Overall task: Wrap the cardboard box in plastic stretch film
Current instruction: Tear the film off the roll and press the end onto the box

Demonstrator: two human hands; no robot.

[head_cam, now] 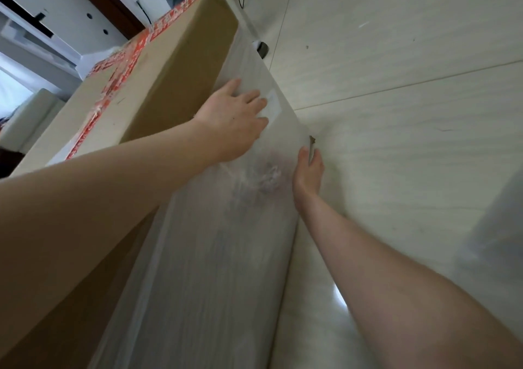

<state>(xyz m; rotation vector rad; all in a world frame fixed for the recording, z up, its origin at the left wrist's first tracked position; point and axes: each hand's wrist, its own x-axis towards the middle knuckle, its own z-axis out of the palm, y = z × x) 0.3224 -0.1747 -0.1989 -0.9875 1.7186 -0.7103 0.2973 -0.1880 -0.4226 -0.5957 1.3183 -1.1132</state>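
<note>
Stretch film (215, 255), streaky, over cardboard box (175, 57); left hand (235, 119) flat, grip wide; right hand (307, 176), grip round its edge.

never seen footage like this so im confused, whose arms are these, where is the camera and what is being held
There is no machine here: a person wears one wide-angle camera on the head, so you look down along their own bare arms. A big brown cardboard box sealed with red tape stands on the pale tiled floor. Clear plastic stretch film already covers its near side. The left hand presses flat on the film; the right hand seems to pinch the film's edge at the box's corner.
</note>
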